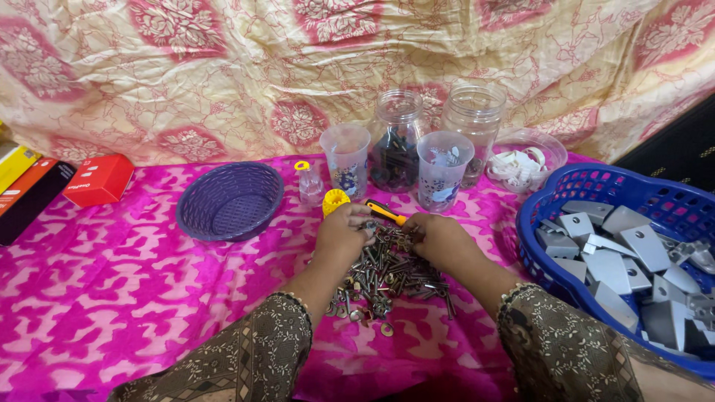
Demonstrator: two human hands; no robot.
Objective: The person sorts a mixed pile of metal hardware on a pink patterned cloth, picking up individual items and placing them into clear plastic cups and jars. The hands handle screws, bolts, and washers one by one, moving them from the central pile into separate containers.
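Note:
A heap of metal screws, bolts and washers [387, 277] lies on the pink cloth [112, 298] in front of me. My left hand [341, 236] rests on the heap's left side with fingers curled into the hardware. My right hand [439, 240] rests on its right side, fingers bent down among the screws. Whether either hand pinches a piece is hidden by the fingers. A yellow-and-black screwdriver [387, 212] lies just beyond the hands, between them.
A purple basket [229, 201] sits at left. Behind the heap stand two plastic cups [346, 160], two clear jars [396, 138], a small bottle [309, 182], a yellow cap [335, 199] and a bowl of white rings [525, 160]. A blue basket [596, 182] of grey metal brackets is at right. Red box [98, 179] at far left.

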